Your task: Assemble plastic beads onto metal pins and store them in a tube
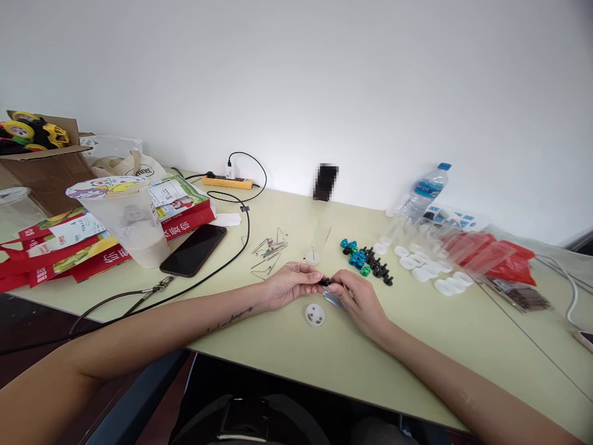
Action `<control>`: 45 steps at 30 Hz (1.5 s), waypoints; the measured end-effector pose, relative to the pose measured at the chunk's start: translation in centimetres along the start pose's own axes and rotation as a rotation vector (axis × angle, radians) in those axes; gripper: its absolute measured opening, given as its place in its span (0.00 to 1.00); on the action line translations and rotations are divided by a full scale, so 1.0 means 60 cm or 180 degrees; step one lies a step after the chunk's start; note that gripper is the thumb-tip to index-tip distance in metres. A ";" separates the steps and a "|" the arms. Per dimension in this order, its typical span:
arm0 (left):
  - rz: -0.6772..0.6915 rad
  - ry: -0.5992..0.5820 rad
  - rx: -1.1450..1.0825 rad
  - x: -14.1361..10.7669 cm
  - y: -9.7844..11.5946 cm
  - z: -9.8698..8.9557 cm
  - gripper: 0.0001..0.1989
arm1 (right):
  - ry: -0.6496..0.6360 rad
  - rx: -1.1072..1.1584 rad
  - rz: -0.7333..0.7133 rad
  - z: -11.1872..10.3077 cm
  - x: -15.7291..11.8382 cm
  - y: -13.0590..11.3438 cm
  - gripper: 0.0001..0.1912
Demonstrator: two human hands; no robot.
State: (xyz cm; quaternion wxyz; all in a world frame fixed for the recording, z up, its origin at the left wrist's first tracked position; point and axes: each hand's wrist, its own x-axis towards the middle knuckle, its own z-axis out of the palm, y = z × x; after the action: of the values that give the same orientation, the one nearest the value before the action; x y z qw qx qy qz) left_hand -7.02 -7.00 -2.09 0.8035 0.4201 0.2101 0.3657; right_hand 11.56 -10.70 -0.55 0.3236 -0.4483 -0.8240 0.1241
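Observation:
My left hand (pixel 290 286) and my right hand (pixel 361 304) meet above the table, fingers pinched on a small black part (pixel 325 282) between them. Its exact kind is too small to make out. A thin wire or pin seems to stick out above my left hand. Under my right hand lies a clear, ridged strip (pixel 334 300), partly covered by the fingers. Just in front of the hands sits a round white cap (pixel 315 315) with several tiny metal bits in it. Beyond them stands a clear tube (pixel 319 241) on a white base.
Bent metal wires (pixel 269 250) lie behind my left hand. Blue, green and black small parts (pixel 364 259) and white discs (pixel 421 262) spread to the right. A phone (pixel 193 250), a plastic cup (pixel 125 225) and a black cable (pixel 208 269) are left; a water bottle (pixel 427 191) leans on the wall.

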 end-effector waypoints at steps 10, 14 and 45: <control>0.0015 -0.0047 0.0013 0.000 0.000 0.000 0.10 | -0.0168 -0.0007 -0.0071 -0.001 0.000 0.000 0.17; 0.0065 0.0062 -0.0046 0.001 0.001 0.000 0.10 | 0.0000 -0.0007 -0.0016 0.000 -0.001 -0.001 0.09; -0.0145 -0.0142 -0.0433 0.002 -0.007 0.004 0.12 | 0.0119 -0.3833 -0.1007 -0.057 0.468 0.302 0.35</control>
State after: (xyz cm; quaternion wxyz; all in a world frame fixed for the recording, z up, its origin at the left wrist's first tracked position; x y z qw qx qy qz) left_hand -6.61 -7.16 -2.31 0.8427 0.3677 0.1764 0.3513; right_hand 14.82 22.31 4.95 0.0428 -0.4267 -0.8000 -0.4196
